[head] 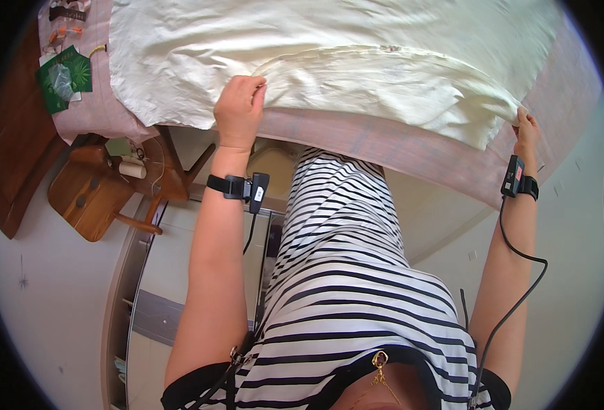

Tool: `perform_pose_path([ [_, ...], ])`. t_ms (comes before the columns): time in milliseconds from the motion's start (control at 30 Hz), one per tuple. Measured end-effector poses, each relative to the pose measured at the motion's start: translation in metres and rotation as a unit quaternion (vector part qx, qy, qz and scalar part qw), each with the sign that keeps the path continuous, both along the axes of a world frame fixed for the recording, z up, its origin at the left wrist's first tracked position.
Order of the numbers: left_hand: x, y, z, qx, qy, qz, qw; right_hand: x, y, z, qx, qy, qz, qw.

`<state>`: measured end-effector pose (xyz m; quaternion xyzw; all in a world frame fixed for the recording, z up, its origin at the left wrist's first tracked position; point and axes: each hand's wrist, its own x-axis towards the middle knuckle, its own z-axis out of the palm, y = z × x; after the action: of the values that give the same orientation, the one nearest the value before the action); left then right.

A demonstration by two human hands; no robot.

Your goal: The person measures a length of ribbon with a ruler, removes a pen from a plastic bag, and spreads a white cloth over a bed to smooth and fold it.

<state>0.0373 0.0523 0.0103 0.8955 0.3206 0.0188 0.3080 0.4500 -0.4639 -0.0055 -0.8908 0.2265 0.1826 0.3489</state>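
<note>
A large cream cloth (333,31) lies wrinkled over the pink bed cover, its near part folded back in a long curved ridge. My left hand (239,110) pinches the cloth near the left end of that ridge, thumb against fingers. At the far right, my right hand (526,128) grips the cloth's outer end and draws it into a taut point. A small printed mark sits on the ridge's edge between the hands. Both wrists wear black straps with small cabled devices.
The pink cover (409,143) hangs over the near edge. Green packaging (66,77) and small items lie at the upper left. Below them stand a wooden chair (89,189) and a paper roll (133,169). A cabinet (163,266) is at the lower left.
</note>
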Motion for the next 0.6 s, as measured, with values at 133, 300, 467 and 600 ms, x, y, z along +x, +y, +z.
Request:
perform_pose_path([
  [133, -0.005, -0.002, -0.008, 0.023, 0.04, 0.02, 0.999, 0.001, 0.003, 0.003, -0.013, 0.015, -0.002, 1.0],
  [300, 0.0, 0.004, -0.018, 0.023, 0.048, 0.021, 0.998, -0.003, 0.007, 0.011, -0.009, 0.007, 0.007, 1.0],
  [467, 0.005, 0.007, -0.018, -0.051, 0.075, 0.046, 0.995, -0.006, 0.004, 0.014, 0.003, 0.01, 0.016, 1.0],
  [600, 0.007, 0.01, -0.021, -0.092, 0.094, 0.06, 0.989, -0.011, -0.003, 0.013, 0.026, 0.005, 0.009, 1.0],
])
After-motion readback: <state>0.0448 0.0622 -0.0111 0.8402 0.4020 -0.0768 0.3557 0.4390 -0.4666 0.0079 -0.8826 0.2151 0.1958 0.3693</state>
